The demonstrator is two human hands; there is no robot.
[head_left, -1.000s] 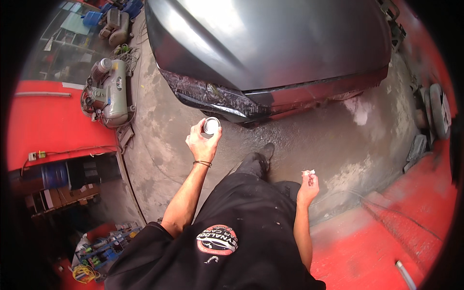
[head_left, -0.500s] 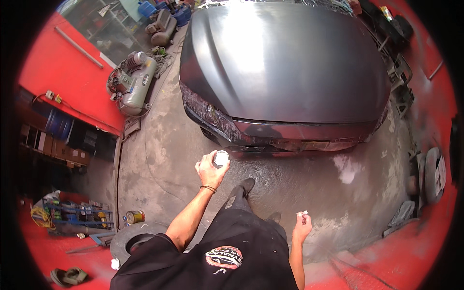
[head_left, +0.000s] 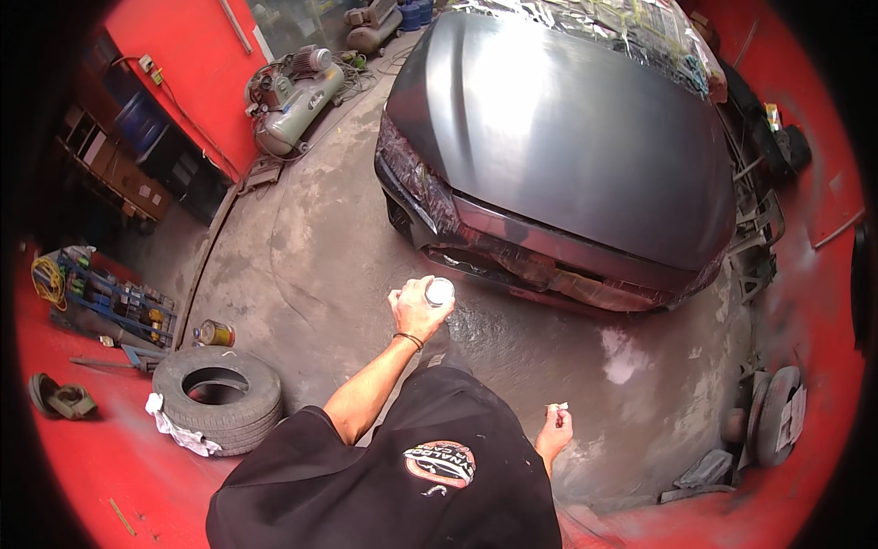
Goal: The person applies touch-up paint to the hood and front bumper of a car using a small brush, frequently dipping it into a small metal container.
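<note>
My left hand [head_left: 419, 313] is wrapped round a small round container [head_left: 440, 292] with a white top or contents, held out in front of my dark shirt. I cannot make out whether it is lidded. Lower on the right, my right hand [head_left: 554, 432] has its fingers pinched on a small pale thing [head_left: 560, 406], too small to name. Beyond both hands stands the front of a car, its dark grey hood [head_left: 585, 137] satin and shiny in the light. Film and paper cover the headlight area [head_left: 419, 174] and parts of the bumper [head_left: 549, 274]. Neither hand touches the car.
An air compressor [head_left: 302, 101] stands at the left wall. A tyre [head_left: 251, 425] with a white rag [head_left: 178, 430], a tin [head_left: 215, 332] and a blue rack of bottles [head_left: 114, 297] lie at the near left. Wheels [head_left: 777, 412] and metal frames [head_left: 757, 229] line the right side.
My view has turned, so the car sits tilted and farther right, and the tyre shows more fully. Both hands keep their hold; the right hand appears slightly farther left.
</note>
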